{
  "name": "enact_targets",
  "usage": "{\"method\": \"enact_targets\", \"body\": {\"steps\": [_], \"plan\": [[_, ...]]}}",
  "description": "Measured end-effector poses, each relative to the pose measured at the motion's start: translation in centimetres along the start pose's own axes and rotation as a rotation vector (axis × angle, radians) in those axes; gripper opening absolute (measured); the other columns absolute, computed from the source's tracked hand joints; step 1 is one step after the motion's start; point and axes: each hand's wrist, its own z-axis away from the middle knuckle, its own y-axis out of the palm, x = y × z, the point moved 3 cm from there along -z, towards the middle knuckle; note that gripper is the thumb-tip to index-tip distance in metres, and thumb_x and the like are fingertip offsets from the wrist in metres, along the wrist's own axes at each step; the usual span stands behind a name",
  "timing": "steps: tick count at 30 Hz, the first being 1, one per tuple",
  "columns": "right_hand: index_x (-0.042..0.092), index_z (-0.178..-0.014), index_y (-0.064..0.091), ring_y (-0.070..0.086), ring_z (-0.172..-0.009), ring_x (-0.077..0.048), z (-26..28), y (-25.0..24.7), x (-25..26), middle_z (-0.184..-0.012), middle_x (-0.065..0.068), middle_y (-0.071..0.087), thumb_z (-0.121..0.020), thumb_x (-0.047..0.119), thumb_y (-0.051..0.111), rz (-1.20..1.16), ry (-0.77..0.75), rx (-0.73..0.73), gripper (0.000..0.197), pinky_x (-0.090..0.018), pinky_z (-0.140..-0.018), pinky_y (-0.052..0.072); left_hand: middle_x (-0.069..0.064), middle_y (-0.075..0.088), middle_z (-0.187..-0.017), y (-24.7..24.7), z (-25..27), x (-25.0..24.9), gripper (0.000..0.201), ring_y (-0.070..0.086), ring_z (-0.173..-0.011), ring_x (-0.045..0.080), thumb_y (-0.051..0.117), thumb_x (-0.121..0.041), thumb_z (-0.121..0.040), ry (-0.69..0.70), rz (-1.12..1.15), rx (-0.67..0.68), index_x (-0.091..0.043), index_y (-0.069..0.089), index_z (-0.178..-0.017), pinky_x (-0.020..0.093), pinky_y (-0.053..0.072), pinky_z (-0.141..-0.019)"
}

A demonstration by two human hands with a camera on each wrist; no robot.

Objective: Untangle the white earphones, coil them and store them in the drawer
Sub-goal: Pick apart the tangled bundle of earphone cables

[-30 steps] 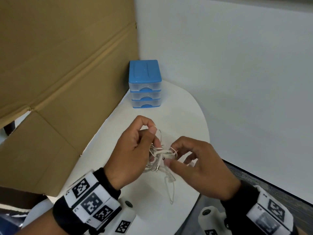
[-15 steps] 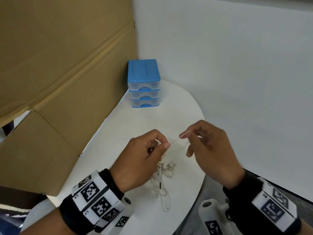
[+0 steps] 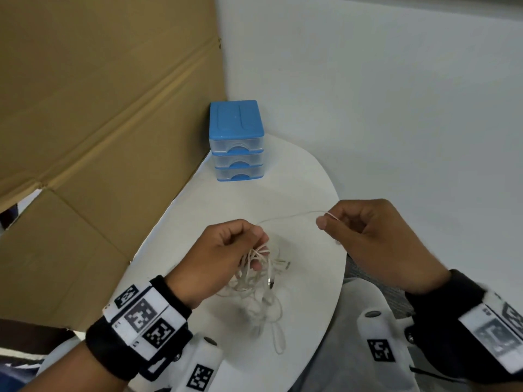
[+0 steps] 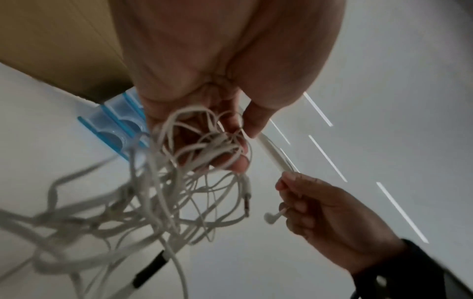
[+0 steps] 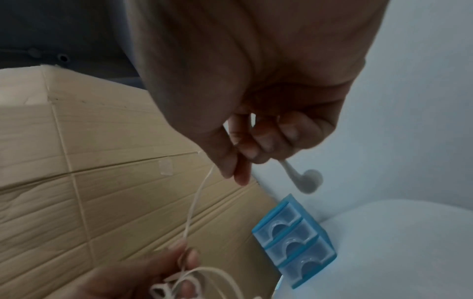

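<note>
Over on the left we've got a big cardboard sheet [image 3: 99, 131] standing along the edge of the white table [image 3: 308, 188], and our left hand [image 3: 223, 258] held just above the tabletop, fingers curled around the knotted bunch of the white earphones [image 3: 254, 275]. The wrist view shows the loops draped over the fingertips [image 4: 238, 159] with the thumb pressing in, so that hand is properly clamped on the tangle, while the rest of the mess hangs down in slack loops with the metal jack plug [image 4: 247, 202] dangling free. Behind the hands, in the corner where the cardboard meets the wall, sits the little blue drawer unit [image 3: 236, 140], three clear drawers, all closed. From the bunch a single strand [image 3: 288, 216] arcs across to our right hand [image 3: 376, 244], which sits off the table's right edge. There, thumb and forefinger are pinched tight on the cord and the other fingers are curled in; one earbud [image 5: 307, 180] pokes out below the knuckles, beside the drawers in that wrist view.
</note>
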Motion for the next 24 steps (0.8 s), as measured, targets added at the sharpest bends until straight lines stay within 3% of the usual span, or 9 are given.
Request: {"method": "enact_targets", "body": {"steps": [3, 5, 9, 12, 14, 16, 20, 22, 24], "plan": [[0.02, -0.071, 0.069, 0.04, -0.038, -0.011, 0.2, 0.6, 0.6, -0.059, -0.006, 0.065, -0.089, 0.023, 0.067, -0.059, -0.03, -0.013, 0.019, -0.017, -0.046, 0.033, 0.008, 0.075, -0.089, 0.2, 0.0, -0.2, 0.02, 0.071, -0.075, 0.021, 0.06, -0.022, -0.088, -0.027, 0.105, 0.057, -0.007, 0.073, -0.09, 0.031, 0.05, -0.073], [0.023, -0.074, 0.069, 0.037, -0.037, -0.007, 0.5, 1.1, 1.0, -0.059, -0.002, 0.067, -0.087, 0.024, 0.069, -0.064, -0.048, 0.008, 0.014, -0.017, -0.045, 0.033, 0.012, 0.075, -0.093, 0.4, 0.2, -0.3, 0.02, 0.073, -0.08, 0.022, 0.068, -0.018, -0.077, -0.002, 0.103, 0.116, -0.009, 0.073, -0.094, 0.034, 0.051, -0.078], [0.033, -0.08, 0.07, 0.052, -0.052, -0.007, 1.3, 1.8, 1.8, -0.055, 0.011, 0.062, -0.081, 0.034, 0.073, 0.124, -0.131, -0.05, 0.003, -0.012, -0.055, 0.035, 0.013, 0.074, -0.106, 0.6, 0.6, -0.3, 0.042, 0.072, -0.095, 0.022, 0.066, 0.015, -0.078, 0.028, 0.064, 0.236, -0.008, 0.067, -0.112, 0.026, 0.054, -0.077], [0.032, -0.086, 0.072, 0.051, -0.048, -0.005, 1.7, 2.7, 2.5, -0.049, 0.007, 0.054, -0.083, 0.03, 0.074, 0.043, -0.133, 0.054, 0.004, -0.012, -0.054, 0.036, 0.011, 0.073, -0.11, 0.8, 0.8, -0.4, 0.054, 0.071, -0.096, 0.019, 0.058, 0.012, -0.073, 0.032, 0.077, 0.285, -0.009, 0.063, -0.123, 0.024, 0.052, -0.075], [0.024, -0.086, 0.073, 0.046, -0.041, -0.001, 1.7, 3.3, 2.4, -0.045, 0.0, 0.046, -0.087, 0.019, 0.072, -0.043, -0.123, 0.109, 0.005, -0.012, -0.049, 0.035, 0.015, 0.072, -0.111, 1.0, 0.9, -0.6, 0.053, 0.071, -0.096, 0.023, 0.06, 0.01, -0.073, 0.03, 0.099, 0.291, -0.009, 0.062, -0.123, 0.027, 0.054, -0.08], [0.019, -0.085, 0.074, 0.046, -0.038, 0.0, 1.7, 3.5, 2.0, -0.047, -0.011, 0.048, -0.09, 0.013, 0.068, -0.059, -0.118, 0.109, 0.01, -0.01, -0.047, 0.032, 0.016, 0.072, -0.111, 1.1, 1.1, -0.9, 0.047, 0.072, -0.097, 0.026, 0.064, 0.011, -0.079, 0.022, 0.12, 0.301, -0.008, 0.062, -0.122, 0.03, 0.057, -0.082], [0.028, -0.086, 0.073, 0.047, -0.043, -0.007, 1.5, 3.5, 1.5, -0.057, 0.006, 0.063, -0.09, 0.018, 0.067, 0.05, -0.13, 0.095, 0.012, -0.014, -0.048, 0.037, 0.017, 0.072, -0.109, 1.0, 1.1, -1.0, 0.035, 0.071, -0.099, 0.031, 0.052, 0.008, -0.091, -0.006, 0.147, 0.294, -0.01, 0.062, -0.12, 0.04, 0.054, -0.089], [0.026, -0.082, 0.071, 0.047, -0.042, -0.007, 1.3, 3.2, 1.4, -0.056, 0.012, 0.062, -0.089, 0.017, 0.068, 0.029, -0.125, 0.083, 0.013, -0.017, -0.048, 0.039, 0.018, 0.072, -0.109, 1.0, 1.0, -1.1, 0.034, 0.072, -0.097, 0.032, 0.051, 0.007, -0.092, -0.024, 0.179, 0.288, -0.009, 0.062, -0.119, 0.036, 0.057, -0.083], [0.026, -0.079, 0.071, 0.047, -0.042, -0.012, 1.2, 3.1, 1.4, -0.055, 0.009, 0.061, -0.089, 0.017, 0.068, 0.028, -0.149, 0.079, 0.014, -0.022, -0.047, 0.04, 0.017, 0.073, -0.108, 1.0, 1.0, -1.1, 0.033, 0.073, -0.093, 0.031, 0.051, 0.008, -0.091, -0.036, 0.214, 0.284, -0.008, 0.062, -0.119, 0.032, 0.06, -0.076]]}}
